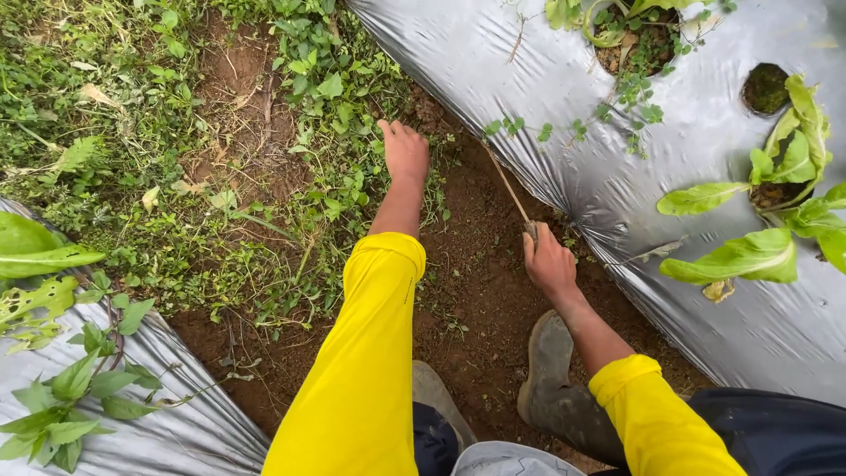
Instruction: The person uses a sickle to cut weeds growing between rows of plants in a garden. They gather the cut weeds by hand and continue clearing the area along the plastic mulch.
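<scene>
My left hand [404, 151], in a yellow sleeve, reaches forward into the low green weeds [339, 189] in the furrow, fingers down among the leaves; what it grips is hidden. My right hand [547, 261] is closed around the handle of a thin hand tool [509, 187], whose slender shaft points away toward the edge of the silver plastic mulch [564, 115]. The tool's tip lies at the soil beside the mulch edge.
Bare reddish-brown soil [476, 291] runs between two mulch-covered beds. Leafy green plants [775, 220] grow from holes in the right bed; more leaves [53, 353] spread over the left bed's plastic. My muddy boots [548, 370] stand in the furrow below.
</scene>
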